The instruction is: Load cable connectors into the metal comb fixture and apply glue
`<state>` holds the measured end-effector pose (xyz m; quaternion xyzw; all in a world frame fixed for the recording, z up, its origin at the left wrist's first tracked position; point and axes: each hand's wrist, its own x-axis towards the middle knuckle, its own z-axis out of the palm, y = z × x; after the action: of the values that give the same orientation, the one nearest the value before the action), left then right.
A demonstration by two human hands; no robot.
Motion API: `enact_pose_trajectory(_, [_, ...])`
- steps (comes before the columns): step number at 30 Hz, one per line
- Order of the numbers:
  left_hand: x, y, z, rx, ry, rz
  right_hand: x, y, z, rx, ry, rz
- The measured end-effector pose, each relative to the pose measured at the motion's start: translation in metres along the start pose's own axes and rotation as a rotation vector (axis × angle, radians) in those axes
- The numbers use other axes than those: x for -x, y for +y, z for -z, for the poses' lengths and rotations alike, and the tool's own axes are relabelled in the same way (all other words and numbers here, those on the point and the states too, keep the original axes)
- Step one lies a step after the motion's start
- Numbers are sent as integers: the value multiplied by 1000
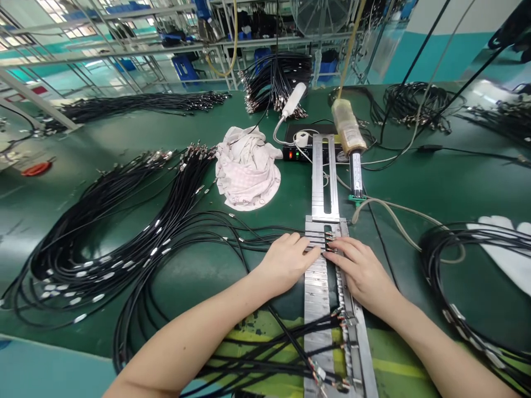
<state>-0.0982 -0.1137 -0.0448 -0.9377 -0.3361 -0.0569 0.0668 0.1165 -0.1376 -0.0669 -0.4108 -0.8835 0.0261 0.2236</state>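
Observation:
My left hand (pixel 286 260) rests palm down on the slotted metal fixture (pixel 321 298), its fingers flat and pressing several black cables (pixel 265 237) into the grooves. My right hand (pixel 360 271) lies on the fixture's right side, fingertips touching the cables' metal connector ends (pixel 329 237). More cables with connectors (pixel 327 326) lie across the fixture's near part. Neither hand grips anything that I can see.
A large bundle of black cables (pixel 116 232) covers the green table at left. A crumpled white cloth (pixel 246 163) lies in the middle, a black control box (pixel 298 146) and a dispenser syringe (pixel 350 143) behind the fixture. A cable coil (pixel 456 260) and white glove (pixel 506 249) are at right.

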Motion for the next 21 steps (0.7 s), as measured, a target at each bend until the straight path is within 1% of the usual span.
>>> enact_pose_trajectory(3, [6,-3,7,12,-36,-4,-1,0,1,32,4,16])
enact_pose_trajectory(9, [6,4,20,-2,-123,60,-14,-11,7,148,-93,1])
enact_pose_trajectory(13, [5,5,20,11,-126,67,-16,-14,7,172,-102,7])
enact_pose_trajectory(16, [13,5,22,35,-111,52,-11,-7,3,140,-85,14])
enact_pose_trajectory(18, [24,6,29,121,-114,28,-7,0,0,55,-50,16])
enact_pose_trajectory(19, [30,6,33,204,-135,8,-5,4,-1,-5,-27,19])
enact_pose_trajectory(21, [46,8,42,415,-235,-43,-2,9,-2,-126,33,17])
